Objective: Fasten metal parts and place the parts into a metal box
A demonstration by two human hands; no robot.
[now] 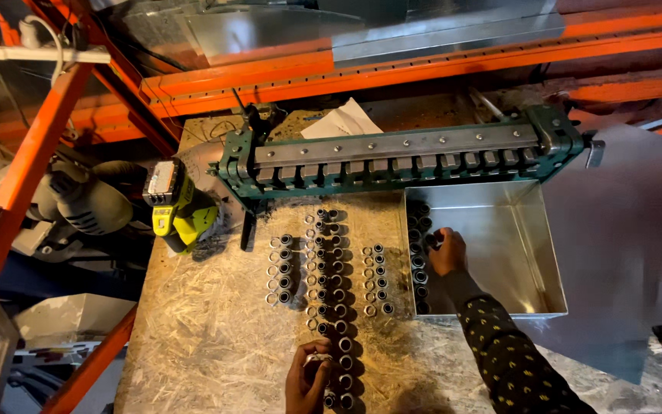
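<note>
Many small metal rings in rows on the wooden table, left hand closed around one ring, right hand inside a shiny metal tray pinching a ring, a row of rings just left of it

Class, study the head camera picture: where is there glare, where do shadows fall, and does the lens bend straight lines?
Head view: glare whitens the metal tray floor; the rows of short metal tubes cast dark shadows toward the lower right; the orange shelf beam bows, showing wide-angle distortion; the left hand at the frame's bottom edge looks dim; the right hand is sharp.
</note>
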